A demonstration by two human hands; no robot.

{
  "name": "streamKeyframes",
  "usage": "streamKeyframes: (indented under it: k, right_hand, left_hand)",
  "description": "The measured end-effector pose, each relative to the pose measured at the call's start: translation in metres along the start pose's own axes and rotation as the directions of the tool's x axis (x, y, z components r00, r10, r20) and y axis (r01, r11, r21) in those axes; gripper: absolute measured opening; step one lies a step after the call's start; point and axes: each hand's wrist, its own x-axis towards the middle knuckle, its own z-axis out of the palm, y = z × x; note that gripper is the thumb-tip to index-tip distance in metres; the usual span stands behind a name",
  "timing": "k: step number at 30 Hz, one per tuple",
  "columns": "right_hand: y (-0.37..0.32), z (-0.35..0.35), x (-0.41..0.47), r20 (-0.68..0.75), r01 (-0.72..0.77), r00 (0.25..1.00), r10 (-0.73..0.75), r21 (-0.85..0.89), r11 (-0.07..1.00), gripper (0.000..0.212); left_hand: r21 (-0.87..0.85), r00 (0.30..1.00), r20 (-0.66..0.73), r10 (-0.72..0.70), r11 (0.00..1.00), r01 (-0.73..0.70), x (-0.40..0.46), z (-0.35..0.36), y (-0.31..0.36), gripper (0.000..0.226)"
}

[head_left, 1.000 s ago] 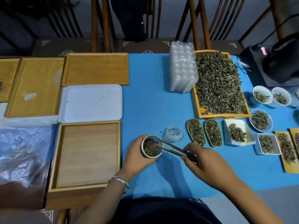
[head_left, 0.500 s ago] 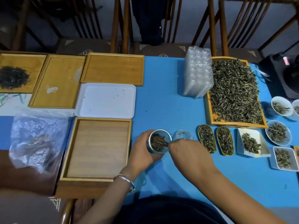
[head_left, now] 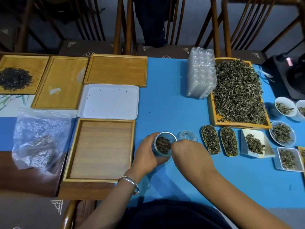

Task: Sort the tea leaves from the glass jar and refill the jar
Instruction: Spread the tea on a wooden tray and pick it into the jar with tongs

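Glass jar [head_left: 162, 143]: upright on blue bench [head_left: 165, 103], just right of a square wooden tray [head_left: 100, 149], holding dark tea leaves [head_left: 162, 144]. Left hand [head_left: 146, 152]: fingers curled round jar. Right hand [head_left: 188, 149]: at jar mouth; grasp cannot be told. Glass lid [head_left: 187, 136]: just beside jar.

The left hand [head_left: 146, 152] is curled around the side of the glass jar [head_left: 162, 144], thumb toward the body and fingers on the far side, with a silver bangle [head_left: 130, 183] on its wrist. The right hand [head_left: 189, 152] is bent down at the jar's mouth with its back up, fingertips hidden. Both forearms reach forward from the body.
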Motion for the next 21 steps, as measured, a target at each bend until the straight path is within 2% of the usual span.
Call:
streamKeyframes:
  k: [5, 9, 13, 15, 21]
  right_hand:
    - [0.004, -0.009, -0.008, -0.020, 0.039, 0.999, -0.040, -0.032, 0.999, 0.024]
    - [-0.006, -0.006, -0.009, 0.016, 0.099, 0.995, -0.098, -0.047, 0.994, 0.027]
    - [0.000, -0.003, -0.008, -0.018, 0.034, 0.999, -0.035, -0.034, 0.999, 0.019]
    - [0.005, -0.001, -0.007, -0.045, 0.007, 0.999, -0.008, -0.032, 0.999, 0.023]
    - [0.003, 0.007, -0.008, -0.056, 0.067, 0.996, -0.069, -0.039, 0.997, 0.024]
  left_hand:
    - [0.002, 1.000, -0.003, -0.011, 1.000, 0.011, -0.002, -0.002, 0.001, 0.072]
    - [0.018, 1.000, 0.011, 0.002, 1.000, -0.002, -0.005, -0.002, 0.003, 0.073]
    - [-0.012, 0.999, -0.010, -0.043, 0.999, 0.043, -0.007, -0.003, 0.002, 0.072]
    - [-0.010, 0.998, -0.019, -0.054, 0.999, 0.054, -0.008, -0.004, 0.002, 0.073]
    - [-0.034, 0.998, -0.019, -0.055, 0.998, 0.054, -0.011, -0.006, 0.004, 0.071]
